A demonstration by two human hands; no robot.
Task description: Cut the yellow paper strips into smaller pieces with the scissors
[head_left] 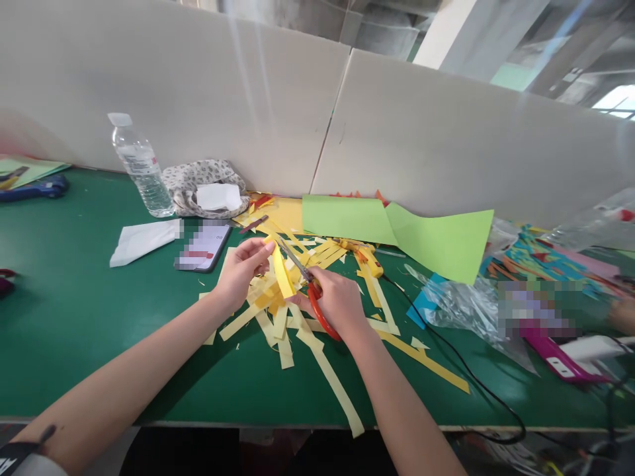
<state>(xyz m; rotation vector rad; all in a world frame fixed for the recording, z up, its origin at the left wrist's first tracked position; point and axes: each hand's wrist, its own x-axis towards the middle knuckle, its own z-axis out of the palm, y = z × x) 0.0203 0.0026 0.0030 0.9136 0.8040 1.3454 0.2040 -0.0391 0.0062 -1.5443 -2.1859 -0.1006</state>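
Note:
Pinched in my left hand (244, 268) is a bright yellow paper strip (282, 272), its lower end hanging toward my right hand. My right hand (340, 301) grips the red handles of a pair of scissors (322, 314). The blades point up and left, right beside the strip; whether they touch it I cannot tell. Under both hands lies a loose heap of pale and deep yellow paper strips (285, 340) on the green table. A yellow glue gun (370, 258) with a black cord rests just beyond my right hand.
Folded green paper sheets (347, 218) lean at the back near the partition (238, 86). To the left are a water bottle (141, 168), a patterned cloth pouch (206, 175), a tissue (143, 242) and a phone (206, 244). On the right are clear plastic (461, 307) and a magenta tool (560, 357).

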